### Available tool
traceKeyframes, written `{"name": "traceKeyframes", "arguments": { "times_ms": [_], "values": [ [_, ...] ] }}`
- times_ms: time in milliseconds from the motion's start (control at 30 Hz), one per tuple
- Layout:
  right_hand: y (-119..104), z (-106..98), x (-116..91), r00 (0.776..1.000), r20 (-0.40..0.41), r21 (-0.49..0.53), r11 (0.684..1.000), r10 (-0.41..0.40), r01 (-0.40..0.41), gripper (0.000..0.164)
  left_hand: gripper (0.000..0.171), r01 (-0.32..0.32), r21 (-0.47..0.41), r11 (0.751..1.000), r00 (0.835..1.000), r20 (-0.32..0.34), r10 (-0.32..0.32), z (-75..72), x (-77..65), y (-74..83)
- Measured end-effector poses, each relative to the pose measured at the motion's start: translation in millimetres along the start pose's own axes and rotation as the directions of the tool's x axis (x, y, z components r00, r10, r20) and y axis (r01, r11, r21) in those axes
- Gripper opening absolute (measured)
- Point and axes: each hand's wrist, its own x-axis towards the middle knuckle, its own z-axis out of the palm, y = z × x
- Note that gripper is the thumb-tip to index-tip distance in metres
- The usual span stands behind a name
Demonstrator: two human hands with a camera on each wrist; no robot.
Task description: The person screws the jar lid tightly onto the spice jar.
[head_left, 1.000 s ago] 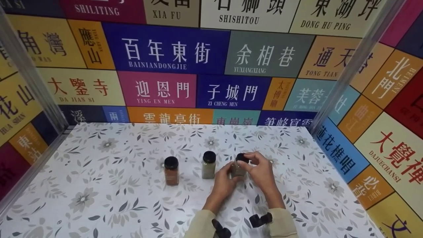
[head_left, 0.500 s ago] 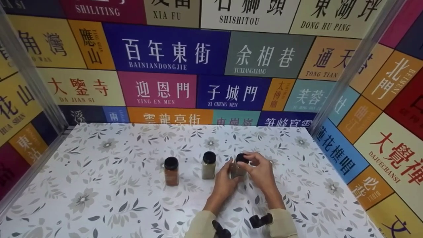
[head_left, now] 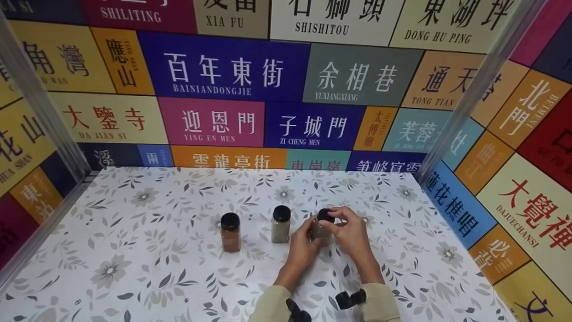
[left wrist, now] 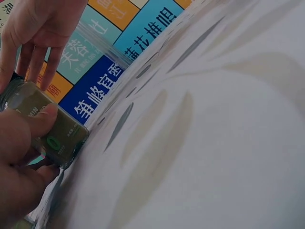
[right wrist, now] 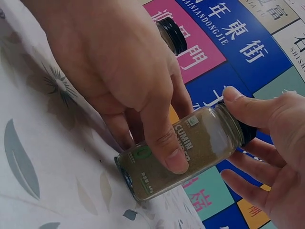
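A glass spice jar of cumin powder (right wrist: 205,138) with a black cap stands at the right of a row of jars. My left hand (head_left: 305,243) grips its body, thumb across the label, as the right wrist view shows. At the top, my right hand (head_left: 353,230) pinches the black cap (head_left: 325,215) between thumb and fingers. The cap is on the jar. To the left stands a jar of pale greenish powder (head_left: 280,231), and farther left a jar of reddish-brown powder (head_left: 231,240). Both are upright with black caps, and neither is touched.
A white floral-patterned cloth (head_left: 147,250) covers the table. Behind it rises a wall of coloured panels (head_left: 223,67) with place names. Clear upright strips (head_left: 464,94) mark the corners on both sides.
Both hands stay on the cumin jar in nearly the same pose. The head view has shifted very slightly, and the other two jars have not moved.
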Motion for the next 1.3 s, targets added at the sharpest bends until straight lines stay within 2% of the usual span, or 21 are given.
{"name": "traceKeyframes", "arguments": {
  "times_ms": [100, 267, 467, 567, 700, 933, 1100, 1233, 1300],
  "values": [
    [0.5, 1.7, -1.6, 0.999, -0.002, -0.009, 0.999, -0.044, 0.044, 0.028, 0.062, 0.01, -0.005, 1.0, 1.0, 0.02, -0.01, -2.4, -1.0, -0.5],
    [0.8, 2.0, -3.5, 0.996, 0.03, -0.011, 0.997, -0.08, 0.081, 0.026, 0.065, -0.041, 0.031, 0.999, 0.999, 0.015, 0.04, -4.6, -4.1, -3.8],
    [-1.6, 1.4, -2.1, 0.997, 0.066, 0.007, 1.0, -0.027, 0.027, 0.023, 0.066, -0.015, 0.069, 0.997, 0.999, 0.03, 0.013, -8.0, -3.6, -0.5],
    [-1.2, 2.2, -1.2, 0.999, 0.038, 0.011, 1.0, -0.001, 0.0, 0.023, 0.065, -0.015, 0.101, 0.995, 0.999, 0.039, 0.011, -7.9, -1.3, 1.5],
    [-0.6, 3.3, -1.6, 1.0, -0.009, -0.021, 1.0, -0.019, 0.019, 0.025, 0.063, -0.019, 0.139, 0.99, 0.999, 0.039, 0.014, -6.3, 1.1, 3.4],
    [-3.4, 4.7, -1.0, 0.998, -0.038, -0.121, 0.992, -0.048, 0.044, 0.03, 0.065, -0.012, 0.152, 0.988, 0.999, 0.041, 0.006, -6.5, 1.5, 5.3],
    [-2.1, 7.7, -0.9, 0.994, -0.059, -0.219, 0.973, -0.093, 0.078, 0.038, 0.064, -0.018, 0.148, 0.989, 0.999, 0.039, 0.012, -7.2, 0.9, 4.1],
    [-0.5, 8.1, -3.8, 0.993, -0.048, -0.196, 0.976, -0.108, 0.097, 0.043, 0.063, -0.053, 0.157, 0.986, 0.998, 0.037, 0.048, -7.1, 0.3, 4.7],
    [-0.6, 7.3, -4.8, 0.996, -0.035, -0.158, 0.984, -0.087, 0.08, 0.038, 0.063, -0.036, 0.151, 0.988, 0.999, 0.042, 0.03, -7.0, 0.7, 5.8]
  ]
}}
